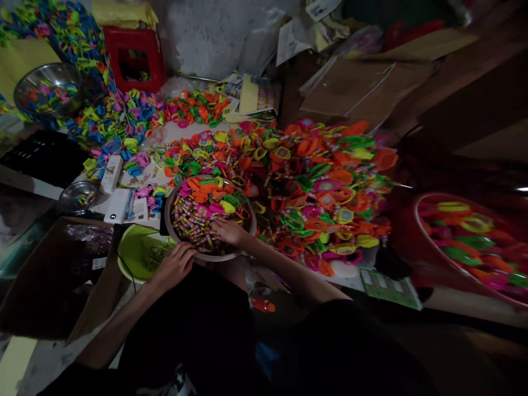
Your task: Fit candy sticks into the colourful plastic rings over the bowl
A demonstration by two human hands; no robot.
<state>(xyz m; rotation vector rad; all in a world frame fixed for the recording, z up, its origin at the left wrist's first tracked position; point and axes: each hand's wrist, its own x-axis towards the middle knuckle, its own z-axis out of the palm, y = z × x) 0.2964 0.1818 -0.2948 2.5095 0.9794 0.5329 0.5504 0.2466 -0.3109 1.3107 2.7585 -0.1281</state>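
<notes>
A round metal basin (218, 257) stands at the table's near edge, in front of my body. Inside it lie many small striped wrapped rolls (192, 219), with orange, yellow, green and pink plastic toy watches (208, 190) along the far side. My left hand (178, 263) has its fingers bent over the near left rim of the basin. My right hand (229, 231) reaches in from the right, its fingers together and down among the rolls; whatever they pinch is too dark and small to make out.
Heaped toy watches (325, 187) cover the table to the right. A red tub (416, 220) of them stands farther right. Left are a green bowl (127, 253), a cardboard box (88, 308), a small metal dish (68, 206) and a power strip (111, 173). A red stool (111, 55) stands behind.
</notes>
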